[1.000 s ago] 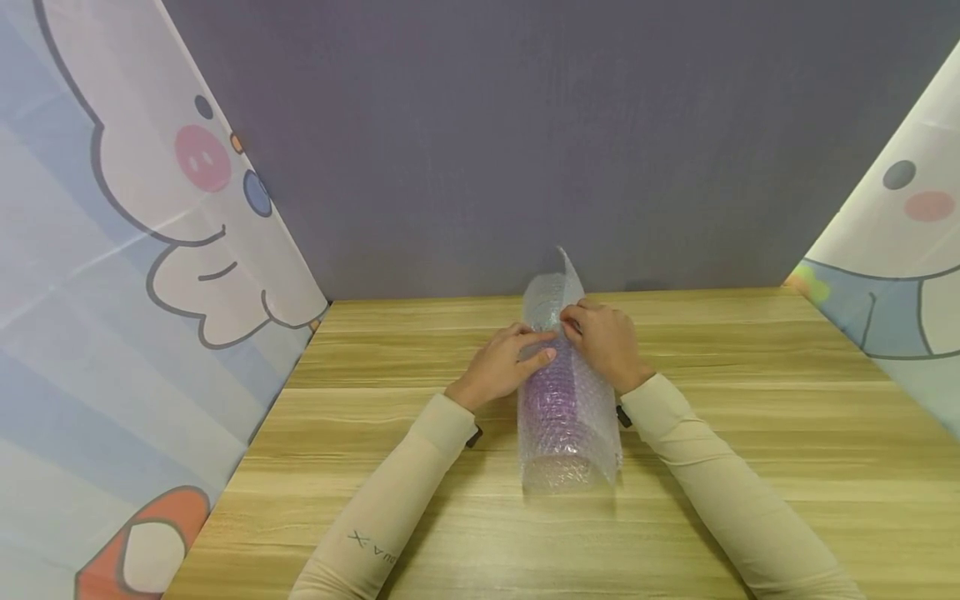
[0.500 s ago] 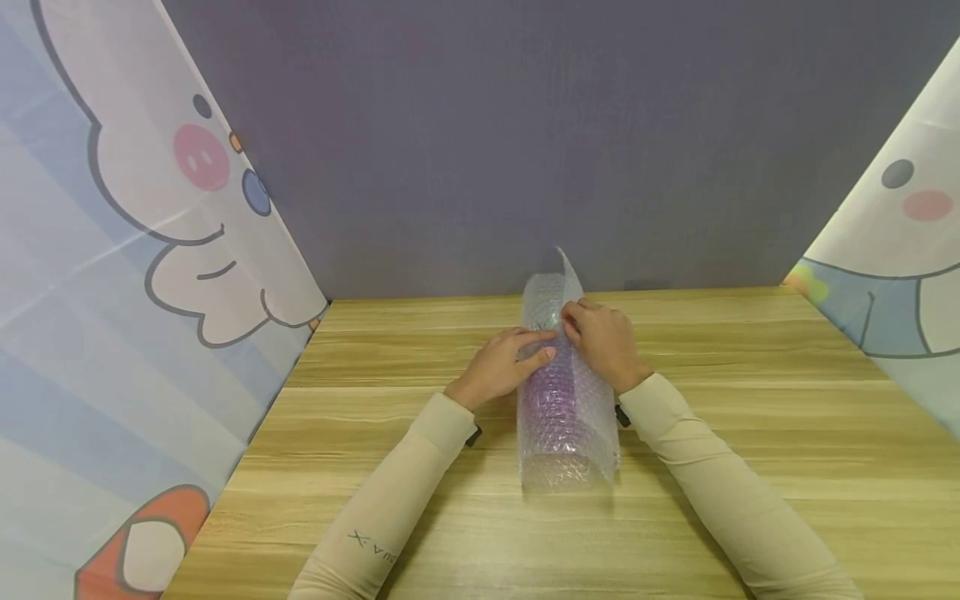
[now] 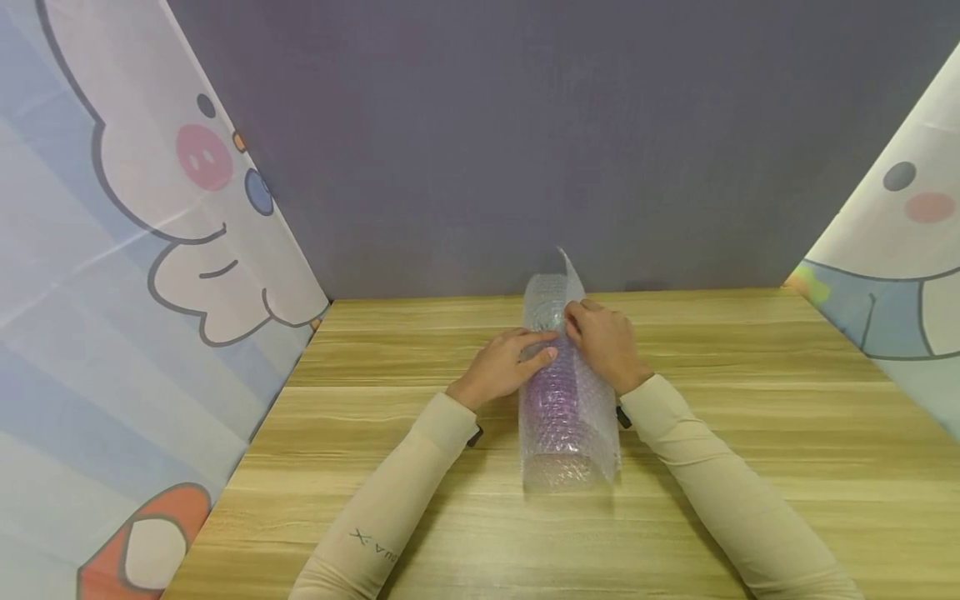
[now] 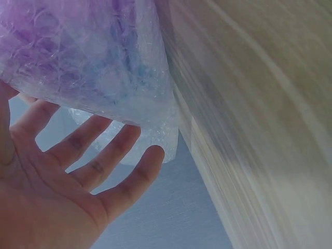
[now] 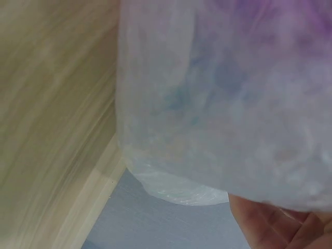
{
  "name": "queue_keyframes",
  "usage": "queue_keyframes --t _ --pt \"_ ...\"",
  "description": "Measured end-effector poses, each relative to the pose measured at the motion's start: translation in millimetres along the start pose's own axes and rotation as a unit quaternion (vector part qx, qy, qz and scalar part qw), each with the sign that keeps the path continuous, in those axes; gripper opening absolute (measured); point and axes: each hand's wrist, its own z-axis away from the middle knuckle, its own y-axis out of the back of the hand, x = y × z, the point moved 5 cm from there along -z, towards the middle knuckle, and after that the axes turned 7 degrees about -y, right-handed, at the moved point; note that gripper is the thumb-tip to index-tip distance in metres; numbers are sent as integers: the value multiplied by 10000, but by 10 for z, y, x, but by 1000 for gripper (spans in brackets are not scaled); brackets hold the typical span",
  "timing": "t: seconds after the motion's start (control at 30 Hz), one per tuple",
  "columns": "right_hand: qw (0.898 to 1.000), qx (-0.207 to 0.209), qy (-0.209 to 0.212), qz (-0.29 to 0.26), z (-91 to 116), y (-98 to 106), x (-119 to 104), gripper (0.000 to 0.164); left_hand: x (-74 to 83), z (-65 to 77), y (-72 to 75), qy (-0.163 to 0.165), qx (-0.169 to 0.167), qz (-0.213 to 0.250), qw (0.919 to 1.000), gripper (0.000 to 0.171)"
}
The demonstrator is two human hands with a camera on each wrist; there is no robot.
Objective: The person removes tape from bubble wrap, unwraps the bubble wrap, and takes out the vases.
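Note:
A roll of clear bubble wrap (image 3: 558, 467) lies lengthwise on the wooden table, with a purple object (image 3: 553, 400) showing through its layers. In the left wrist view, bluish patches also show through the wrap (image 4: 104, 62). My left hand (image 3: 495, 367) rests on the roll from the left side, its fingers spread and nearly straight against the wrap. From the right, my right hand (image 3: 606, 342) pinches the wrap's loose edge on top with curled fingertips. Most of the right hand's fingers (image 5: 280, 228) are hidden behind the wrap in the right wrist view.
A loose flap of wrap (image 3: 572, 275) stands up at the roll's far end, near the grey back panel (image 3: 480, 150). The wooden tabletop (image 3: 735, 433) extends to both sides. Cartoon-printed curtains (image 3: 112, 333) hang at left and right.

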Motion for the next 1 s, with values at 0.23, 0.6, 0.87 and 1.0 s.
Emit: queue_keyframes --t 0.23,0.6,0.87,1.0 --pt "9996 114 -171 -214 15 -18 69 13 -10 -1 -20 -35 8 15 10000 53" --pt "9993 95 -204 -300 17 0 61 10 -14 6 -15 -6 2 116 9999 54" --pt "9982 -38 -353 -483 -17 19 79 8 -29 7 -10 145 12 26 9999 51" --pt "9964 -196 -498 -662 -47 42 112 9 -26 8 -9 176 31 1 9998 50"
